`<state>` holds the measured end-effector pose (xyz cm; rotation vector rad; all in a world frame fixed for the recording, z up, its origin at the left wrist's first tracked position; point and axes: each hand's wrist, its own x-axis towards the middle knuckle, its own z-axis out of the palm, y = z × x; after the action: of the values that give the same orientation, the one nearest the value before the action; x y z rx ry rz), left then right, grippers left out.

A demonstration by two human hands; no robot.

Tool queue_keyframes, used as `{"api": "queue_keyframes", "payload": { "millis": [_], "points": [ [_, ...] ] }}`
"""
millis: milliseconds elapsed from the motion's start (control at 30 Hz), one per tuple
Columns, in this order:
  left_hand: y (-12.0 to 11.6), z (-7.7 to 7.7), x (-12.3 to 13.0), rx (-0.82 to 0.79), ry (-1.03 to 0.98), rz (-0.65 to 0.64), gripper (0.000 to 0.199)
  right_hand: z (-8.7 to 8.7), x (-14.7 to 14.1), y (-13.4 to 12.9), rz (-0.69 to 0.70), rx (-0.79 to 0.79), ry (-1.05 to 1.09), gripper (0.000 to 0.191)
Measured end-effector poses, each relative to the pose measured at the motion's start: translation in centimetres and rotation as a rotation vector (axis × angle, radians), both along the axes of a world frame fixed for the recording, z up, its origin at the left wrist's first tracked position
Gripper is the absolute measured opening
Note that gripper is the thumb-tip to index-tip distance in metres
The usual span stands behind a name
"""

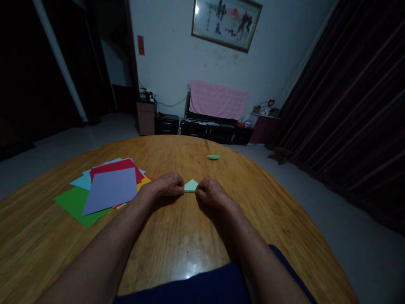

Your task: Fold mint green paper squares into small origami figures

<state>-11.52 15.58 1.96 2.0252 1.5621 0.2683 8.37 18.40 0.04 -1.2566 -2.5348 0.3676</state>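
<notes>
A pale green sheet of folded paper (191,186) lies on the wooden table between my hands, its visible part a small triangle above a straight near edge. My left hand (169,184) is closed on the left end of that paper, fingers curled. At the right end my right hand (211,191) pinches it in the same way. Both ends of the paper are hidden under my fingers. Farther off, toward the table's far right, sits a small green folded paper piece (213,157), apart from both hands.
Left of my left arm, coloured paper sheets overlap in a loose pile: lavender (112,190), red (136,169), green (74,204) and others. The round wooden table (177,147) has a curved far edge. Beyond it stands a low black cabinet (205,131) with a pink cloth (218,100) above.
</notes>
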Motion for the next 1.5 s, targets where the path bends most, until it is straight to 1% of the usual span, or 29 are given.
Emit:
{"api": "queue_keyframes", "payload": {
  "millis": [67,133,233,300,400,533,633,800,933,1133,1300,1500],
  "points": [
    [0.1,-0.2,-0.3,-0.034,-0.003,0.008,0.021,-0.1,-0.1,0.0,-0.005,0.045,-0.011,0.022],
    [0.2,-0.2,-0.4,-0.030,0.022,0.017,0.023,-0.2,-0.2,0.0,-0.014,0.068,-0.027,0.024],
    [0.5,-0.2,-0.3,-0.002,0.068,0.016,0.021,-0.4,-0.3,0.0,-0.021,0.079,-0.041,0.023],
    [0.8,-0.3,-0.1,-0.013,0.082,0.024,0.018,-0.6,-0.5,0.0,-0.026,0.094,-0.036,0.022],
    [1.2,-0.4,0.0,-0.052,0.044,0.064,0.014,-0.9,-0.7,-0.1,-0.038,0.109,-0.032,0.022],
    [1.4,-0.6,-0.3,-0.104,-0.043,0.139,0.011,-1.3,-1.2,-0.2,-0.099,0.127,-0.040,0.024],
    [1.4,-0.7,-0.7,-0.134,-0.056,0.137,0.013,-1.4,-1.4,-0.1,-0.136,0.127,-0.046,0.024],
    [1.5,-0.7,-1.2,-0.179,-0.020,0.139,0.017,-1.4,-1.5,0.0,-0.147,0.119,-0.082,0.028],
    [1.6,-0.5,-1.1,-0.170,0.027,0.139,0.017,-1.4,-1.6,0.0,-0.160,0.118,-0.073,0.029],
    [1.4,-0.1,-0.9,-0.116,0.090,0.166,0.016,-1.6,-1.6,0.4,-0.170,0.097,-0.051,0.027],
    [1.4,-0.1,-0.9,-0.069,0.138,0.163,0.019,-1.8,-1.4,0.6,-0.164,0.105,-0.025,0.026],
    [1.3,0.2,-0.6,-0.029,0.193,0.152,0.022,-1.5,-1.4,0.5,-0.167,0.092,-0.034,0.025]
  ]
}}
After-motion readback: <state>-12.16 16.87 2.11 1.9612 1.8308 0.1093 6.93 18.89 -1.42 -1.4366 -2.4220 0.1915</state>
